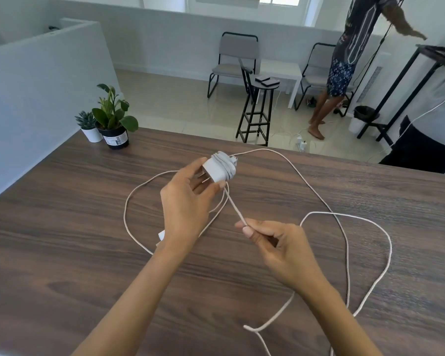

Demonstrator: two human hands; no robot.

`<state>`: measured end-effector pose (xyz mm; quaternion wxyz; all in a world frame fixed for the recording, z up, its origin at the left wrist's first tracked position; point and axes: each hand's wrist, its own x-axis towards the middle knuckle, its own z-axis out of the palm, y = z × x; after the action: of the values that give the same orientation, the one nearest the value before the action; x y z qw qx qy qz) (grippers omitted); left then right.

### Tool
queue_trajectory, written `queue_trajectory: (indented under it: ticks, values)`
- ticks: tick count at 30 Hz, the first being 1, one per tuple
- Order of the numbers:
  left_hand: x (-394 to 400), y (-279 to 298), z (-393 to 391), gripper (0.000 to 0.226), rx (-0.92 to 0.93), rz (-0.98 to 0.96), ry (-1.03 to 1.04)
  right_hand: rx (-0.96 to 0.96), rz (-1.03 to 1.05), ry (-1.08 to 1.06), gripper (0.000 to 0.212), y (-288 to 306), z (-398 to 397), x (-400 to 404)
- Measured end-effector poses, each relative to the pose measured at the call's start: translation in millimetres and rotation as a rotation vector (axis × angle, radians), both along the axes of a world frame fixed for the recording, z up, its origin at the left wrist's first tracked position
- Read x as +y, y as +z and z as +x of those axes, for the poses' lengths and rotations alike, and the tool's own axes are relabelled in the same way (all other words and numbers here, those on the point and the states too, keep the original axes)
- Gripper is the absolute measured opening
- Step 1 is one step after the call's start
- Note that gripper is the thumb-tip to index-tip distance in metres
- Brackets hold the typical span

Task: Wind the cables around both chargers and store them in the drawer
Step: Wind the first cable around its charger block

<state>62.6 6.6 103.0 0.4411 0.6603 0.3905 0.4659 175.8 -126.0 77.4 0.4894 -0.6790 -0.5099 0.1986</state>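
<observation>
A dark wood-grain surface fills our view, office floor and chairs beyond it. Held above it is the white charger, several turns of cable already wrapped round its body, prongs pointing back toward the palm. Our left hand grips that charger, its fingers closed on the block's sides. Our right hand pinches the cable just below the charger, thumb and forefinger closed on the strand, the other fingers curled in.

To do this turn well, we judge the strand should stay taut between the two hands and each wrap should sit snug beside the last, not crossing over it. Plenty of slack lies in loose loops across the surface to the right, so we feed it through the pinch rather than drag the whole tangle.

A second white charger peeks out beside the left wrist, apparently unwound. Two potted plants stand at the far left corner. No drawer in sight.
</observation>
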Motion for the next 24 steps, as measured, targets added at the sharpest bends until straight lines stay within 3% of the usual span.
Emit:
queue_trajectory:
  ticks: [5,12,19,24]
  values:
    - [6.1,-33.1,0.0,0.050,0.122,0.194,-0.008,-0.383,-0.037,-0.035,0.015,22.5,23.0,-9.9]
    - [14.1,-67.5,-1.8,0.053,0.305,0.346,0.000,-0.565,-0.106,0.021,0.028,41.9,22.4,-23.7]
    - [8.2,-84.2,-4.3,0.048,0.344,0.333,-0.200,-0.462,-0.011,-0.014,0.005,67.3,40.9,-14.0]
    - [-9.4,-88.6,-0.2,0.049,0.318,0.283,-0.366,-0.286,0.063,-0.018,0.012,70.6,59.7,8.5]
